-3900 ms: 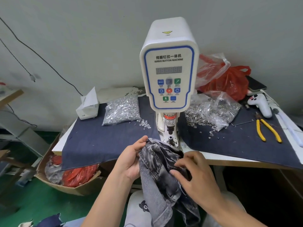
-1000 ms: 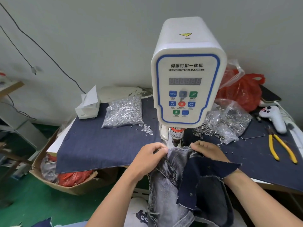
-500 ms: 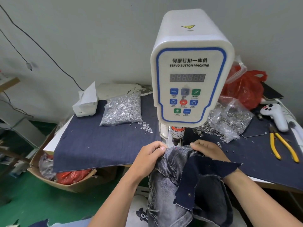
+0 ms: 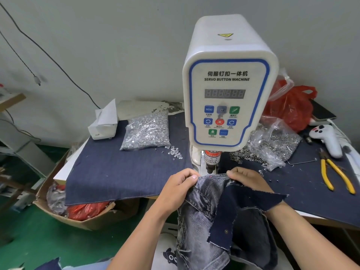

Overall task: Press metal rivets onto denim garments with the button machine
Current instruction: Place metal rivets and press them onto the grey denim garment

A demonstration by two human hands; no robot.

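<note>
A white servo button machine (image 4: pixel 229 80) stands at the table's front edge, its press head (image 4: pixel 211 162) hanging just above the denim garment (image 4: pixel 206 207). The grey washed garment's top edge is stretched flat under the press head. My left hand (image 4: pixel 178 189) pinches that edge on the left. My right hand (image 4: pixel 248 179) pinches it on the right. A dark blue denim scrap (image 4: pixel 239 207) with a rivet in it lies over the garment and my right wrist. A clear bag of silver rivets (image 4: pixel 146 131) lies left of the machine, and a bag of metal rings (image 4: pixel 272 147) lies to its right.
Dark denim cloth (image 4: pixel 116 172) covers the table. A white tissue box (image 4: pixel 104 123) sits at back left, yellow pliers (image 4: pixel 337 176) and a white handheld controller (image 4: pixel 327 139) at right, red plastic bags (image 4: pixel 292 108) behind. A cardboard box (image 4: pixel 78 215) of scraps stands on the green floor at left.
Since 3.9 s ago my hands lifted the bunched garment and spread its edge under the press head. Over the last second the hands have held still; only the view has shifted slightly.
</note>
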